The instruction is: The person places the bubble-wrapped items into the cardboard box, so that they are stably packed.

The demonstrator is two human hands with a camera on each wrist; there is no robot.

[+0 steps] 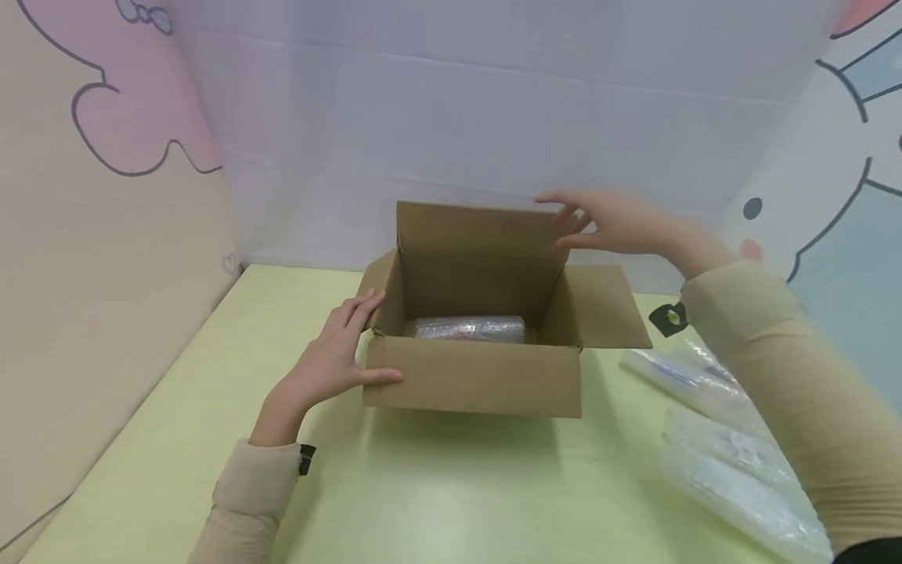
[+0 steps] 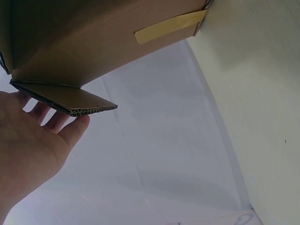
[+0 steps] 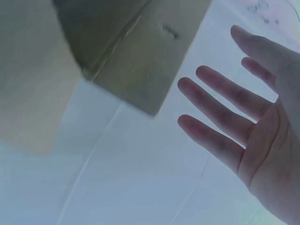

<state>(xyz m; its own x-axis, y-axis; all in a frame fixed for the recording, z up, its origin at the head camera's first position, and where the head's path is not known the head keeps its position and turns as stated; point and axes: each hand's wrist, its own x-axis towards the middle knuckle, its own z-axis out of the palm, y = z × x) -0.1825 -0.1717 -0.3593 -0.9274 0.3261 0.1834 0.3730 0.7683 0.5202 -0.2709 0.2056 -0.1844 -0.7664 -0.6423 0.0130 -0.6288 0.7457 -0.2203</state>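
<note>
Cardboard box (image 1: 479,278) stands on the table (image 1: 437,501) in front of the person, its mouth turned upward and toward the viewer, its long axis going from left to right. All four flaps are folded outward: the far flap (image 1: 472,227) rises up, the near flap (image 1: 486,384) slopes toward the person, and the right flap (image 1: 609,305) spreads sideways. Inside the box lies a bubble-wrapped package (image 1: 468,329), also placed lengthwise from left to right.

The left hand (image 1: 327,356) touches the near left corner, with fingers laid on the left flap (image 1: 378,270) and thumb stretched over the near flap; these parts are spread from each other. The right hand (image 1: 616,221) is in the air by the far right corner, its fingers spread and holding nothing; the right wrist view shows it apart from the cardboard.

At the right, transparent wrapped packages (image 1: 740,493) lie on the table, slanting downward to the right.
</note>
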